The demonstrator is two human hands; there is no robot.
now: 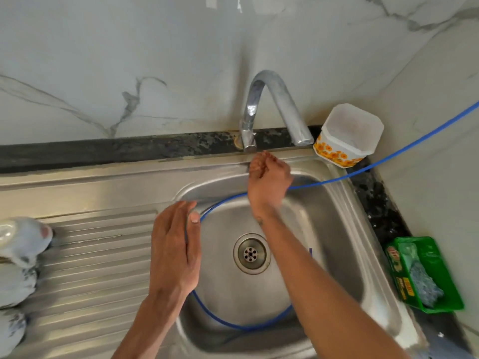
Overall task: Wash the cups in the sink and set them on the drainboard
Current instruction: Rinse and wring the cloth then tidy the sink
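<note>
Marble-veined wall tiles (129, 60) across the upper half of the frame, with a dark speckled ledge (103, 151) running below them. Stainless sink (344, 229) at centre and lower right, its round drain (251, 253) in the middle of the bowl. Ribbed drainboard (98, 268) filling the lower left. Three white cups (22, 239) upside down along the far left edge of the drainboard, stacked down the frame, blurred, the lowest cut off by the edge. Chrome tap (269, 110) rising from the ledge at upper centre, spout bent toward the right. Thin blue hose (388, 158) entering from the right edge, crossing the sink rim and looping round the bowl. Left hand (175, 250) at centre, palm down over the left rim of the sink, fingers straight and pressed together, thumb alongside, holding nothing. Right hand (268, 174) above the back of the bowl, just below the tap base, fingers loosely curled toward the palm; whether anything sits between them, cannot tell. Flower-printed plastic container (347, 137) with a frosted lid on the ledge at upper right. Green tray (445, 294) at lower right, holding a steel scrubber (425, 286) and a soap packet (396, 270).
</note>
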